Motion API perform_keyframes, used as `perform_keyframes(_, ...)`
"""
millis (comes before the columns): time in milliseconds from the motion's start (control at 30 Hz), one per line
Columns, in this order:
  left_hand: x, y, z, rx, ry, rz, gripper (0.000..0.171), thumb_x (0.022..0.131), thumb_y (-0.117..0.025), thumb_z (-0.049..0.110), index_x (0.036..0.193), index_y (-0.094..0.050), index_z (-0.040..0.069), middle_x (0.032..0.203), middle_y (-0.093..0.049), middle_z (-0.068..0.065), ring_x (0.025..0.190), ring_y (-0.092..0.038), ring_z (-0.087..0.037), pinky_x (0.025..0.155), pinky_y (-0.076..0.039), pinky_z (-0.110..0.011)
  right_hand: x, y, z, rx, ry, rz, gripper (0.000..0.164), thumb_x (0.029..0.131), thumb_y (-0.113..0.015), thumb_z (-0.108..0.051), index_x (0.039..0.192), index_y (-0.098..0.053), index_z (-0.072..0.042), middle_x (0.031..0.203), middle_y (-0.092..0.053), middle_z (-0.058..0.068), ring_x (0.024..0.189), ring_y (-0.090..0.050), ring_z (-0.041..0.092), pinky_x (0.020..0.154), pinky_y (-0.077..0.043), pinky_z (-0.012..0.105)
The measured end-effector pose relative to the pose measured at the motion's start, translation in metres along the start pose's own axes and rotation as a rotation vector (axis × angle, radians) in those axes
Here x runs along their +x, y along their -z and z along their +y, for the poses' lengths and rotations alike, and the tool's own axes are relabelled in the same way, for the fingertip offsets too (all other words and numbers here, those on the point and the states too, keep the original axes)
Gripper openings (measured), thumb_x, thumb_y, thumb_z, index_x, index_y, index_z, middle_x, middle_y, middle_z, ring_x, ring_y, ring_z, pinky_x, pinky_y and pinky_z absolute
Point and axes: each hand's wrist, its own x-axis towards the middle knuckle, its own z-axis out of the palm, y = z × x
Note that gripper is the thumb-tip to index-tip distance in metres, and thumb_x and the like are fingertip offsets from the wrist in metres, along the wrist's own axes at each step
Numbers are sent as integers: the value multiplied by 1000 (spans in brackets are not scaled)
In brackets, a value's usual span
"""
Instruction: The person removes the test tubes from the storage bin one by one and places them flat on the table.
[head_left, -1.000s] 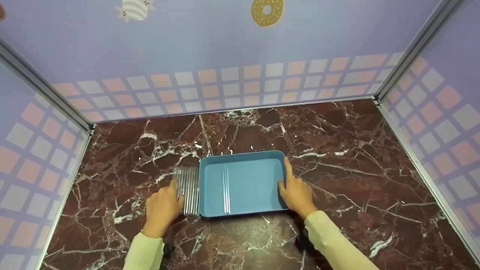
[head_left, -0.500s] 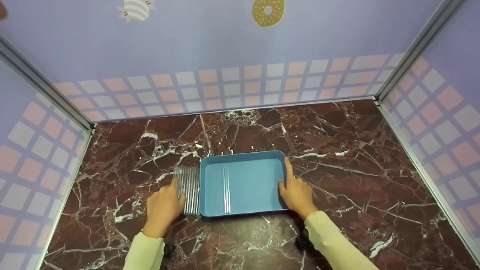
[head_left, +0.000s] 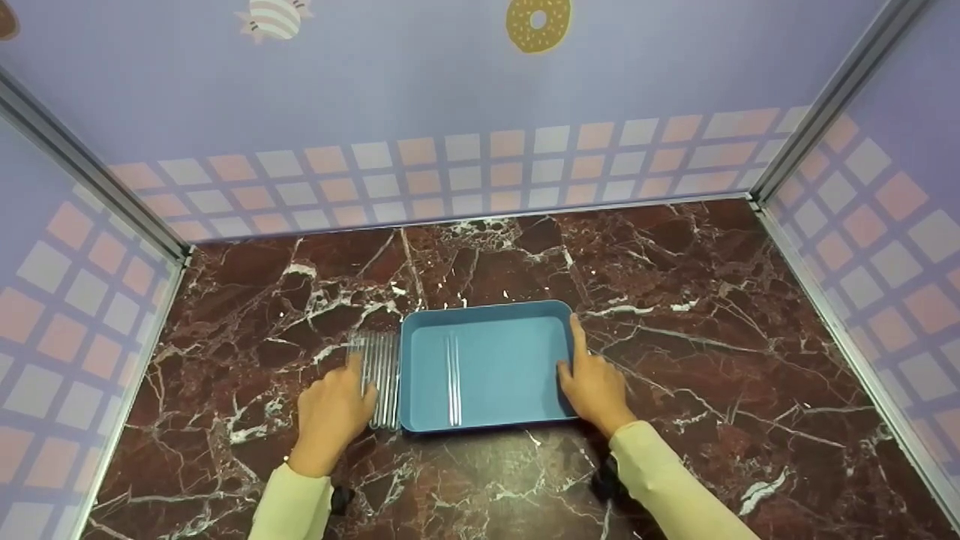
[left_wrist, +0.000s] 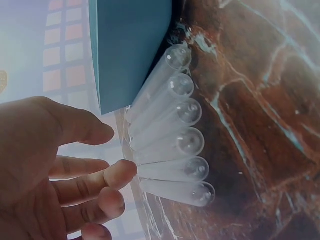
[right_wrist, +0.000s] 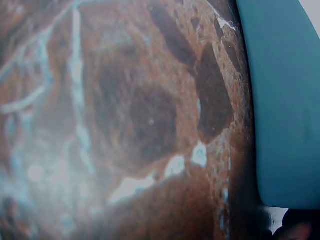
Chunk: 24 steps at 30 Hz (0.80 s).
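Observation:
A blue rectangular tray (head_left: 517,367) stands on the marble-patterned tabletop, with what looks like a pair of clear test tubes (head_left: 454,382) lying inside near its left end. Against the tray's left wall, several more clear test tubes (left_wrist: 187,142) lie side by side, rounded ends toward me. My left hand (head_left: 334,409) hovers at the outer edge of this row; in the left wrist view its thumb (left_wrist: 90,127) and fingers are apart, with no tube between them. At the tray's right side, my right hand (head_left: 596,386) holds the wall, thumb inside and index finger along the rim.
A patterned back wall (head_left: 465,172) and two side walls (head_left: 862,187) enclose the dark red marbled tabletop (head_left: 712,390). Bare tabletop extends to either side of the tray and behind it.
My left hand has shifted slightly rightward over the row of test tubes. The right hand and the tray stay where they were.

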Motion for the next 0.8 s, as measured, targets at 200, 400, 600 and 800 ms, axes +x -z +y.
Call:
perform_keyframes(200, 0, 2, 5, 9, -9, -1, 43, 83, -67, 22, 122, -59, 4, 62, -60, -15, 40, -44, -25, 36, -34, -38, -1, 0, 0, 8, 9, 6, 76, 93, -56, -32, 156, -13, -22, 69, -66, 15, 52, -55, 25, 49, -41, 42)
perform_keyframes(400, -1, 4, 9, -9, -31, 41, 39, 81, -68, 20, 116, -59, 5, 61, -59, -15, 42, -48, -29, 36, -36, -40, -1, 0, 0, 15, 23, 6, 76, 94, -56, -31, 156, -13, -21, 66, -63, 11, 49, -51, 22, 47, -37, 38)
perform_keyframes(600, -1, 6, 11, 1, -46, 65, 40, 80, -71, 21, 115, -59, 5, 60, -59, -15, 41, -49, -30, 35, -36, -41, 0, 0, 0, 9, 14, 1, 76, 94, -55, -32, 156, -12, -22, 64, -62, 11, 49, -51, 22, 47, -37, 38)
perform_keyframes(800, -1, 8, 13, 9, -39, 51, 43, 81, -69, 22, 119, -59, 5, 61, -59, -15, 42, -48, -29, 36, -36, -41, -1, 1, 0, 14, 19, 9, 76, 94, -56, -31, 156, -14, -21, 68, -65, 14, 51, -54, 25, 47, -39, 40)
